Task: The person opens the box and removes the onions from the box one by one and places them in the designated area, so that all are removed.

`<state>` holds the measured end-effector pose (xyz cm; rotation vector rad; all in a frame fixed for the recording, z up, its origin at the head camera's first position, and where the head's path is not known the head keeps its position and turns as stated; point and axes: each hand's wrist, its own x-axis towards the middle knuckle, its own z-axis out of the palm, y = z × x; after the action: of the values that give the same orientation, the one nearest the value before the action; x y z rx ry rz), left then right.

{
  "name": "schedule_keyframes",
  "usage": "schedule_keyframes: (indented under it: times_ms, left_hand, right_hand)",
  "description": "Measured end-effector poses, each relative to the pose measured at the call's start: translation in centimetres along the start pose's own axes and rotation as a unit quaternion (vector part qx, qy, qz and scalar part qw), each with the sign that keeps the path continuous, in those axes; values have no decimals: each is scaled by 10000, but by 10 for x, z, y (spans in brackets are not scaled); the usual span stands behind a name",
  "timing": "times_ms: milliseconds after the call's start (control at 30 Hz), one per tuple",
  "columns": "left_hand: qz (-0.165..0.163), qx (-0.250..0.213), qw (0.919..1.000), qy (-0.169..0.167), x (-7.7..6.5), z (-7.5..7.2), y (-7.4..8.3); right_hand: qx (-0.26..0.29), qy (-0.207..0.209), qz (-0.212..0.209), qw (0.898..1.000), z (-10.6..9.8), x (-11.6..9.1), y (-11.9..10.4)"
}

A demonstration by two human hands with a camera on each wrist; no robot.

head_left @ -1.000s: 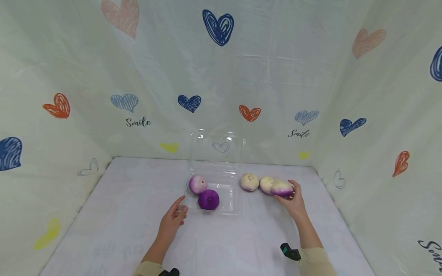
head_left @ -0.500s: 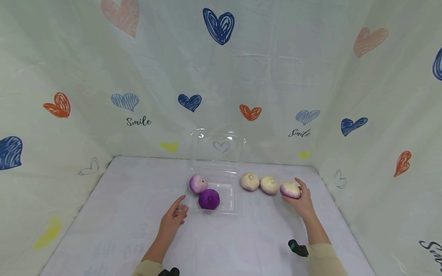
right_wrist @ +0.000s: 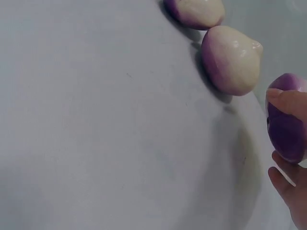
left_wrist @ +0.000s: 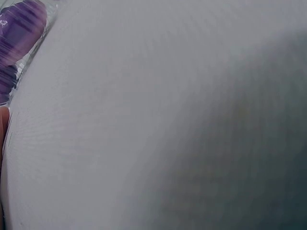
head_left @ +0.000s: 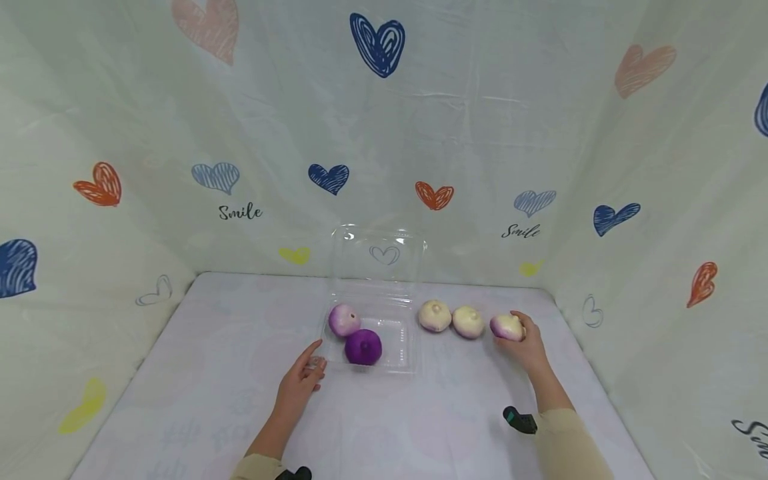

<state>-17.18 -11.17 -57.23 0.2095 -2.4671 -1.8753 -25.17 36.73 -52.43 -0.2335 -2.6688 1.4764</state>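
My right hand (head_left: pixel 523 341) grips a purple-and-white onion (head_left: pixel 505 327) on the right side of the table; the right wrist view shows my thumb lying across its purple side. To its left rest a pale onion (head_left: pixel 467 323) and another pale onion (head_left: pixel 434 316), close together. A clear plastic box (head_left: pixel 396 363) stands with its lid (head_left: pixel 377 263) raised at the back. Inside it are a light purple onion (head_left: pixel 344 321) and a deep purple onion (head_left: pixel 363 347), side by side. My left hand (head_left: pixel 298 379) rests at the box's front left corner with fingers loosely extended.
A white cloth covers the table (head_left: pixel 384 427). Behind and beside it hangs a curtain (head_left: pixel 468 120) printed with hearts. Black wrist devices sit at both sleeves, the right one (head_left: pixel 519 421) overlapping the tabletop in the head view.
My right hand has carried the onion rightward, away from the pale onion it overlapped, and the onion has turned in my fingers. My left hand and the box have stayed put.
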Motion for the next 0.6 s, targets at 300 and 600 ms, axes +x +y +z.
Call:
schedule_keyframes:
  times_ms: [300,600]
  left_hand:
    - [-61,-78,10000,8,1,-1,-1]
    - [11,-118,9999,59,1,1,-3]
  right_hand:
    - [-134,180,-75,9997,1,6,3]
    - [278,231,222,9991,6,9,8]
